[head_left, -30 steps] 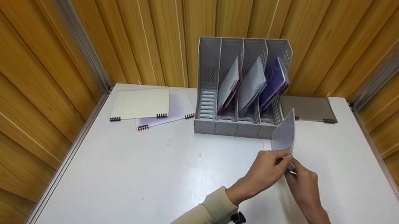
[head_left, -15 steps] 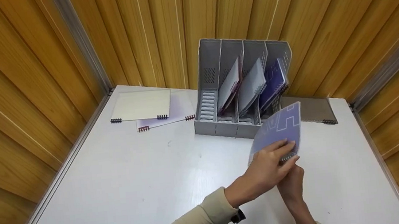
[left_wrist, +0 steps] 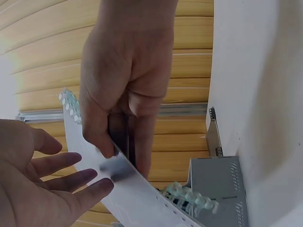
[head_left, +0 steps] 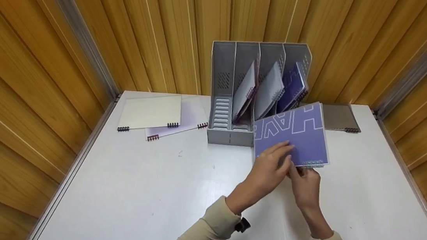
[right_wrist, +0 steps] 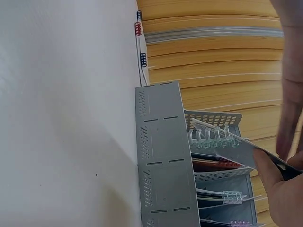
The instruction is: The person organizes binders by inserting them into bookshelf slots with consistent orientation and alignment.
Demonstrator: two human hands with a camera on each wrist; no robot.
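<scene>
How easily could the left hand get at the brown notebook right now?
Probably not by a straight reach: the held notebook, its lower edge pinched by the right hand, is between the left hand and the brown notebook, which lies beyond it, beside the rack.

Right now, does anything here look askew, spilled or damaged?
I see no spill, and the held purple notebook shows no obvious damage. Slightly untidy: at the left, the cream notebook lies over the pale purple one, edges not lined up. In the grey organizer, the notebooks lean.
</scene>
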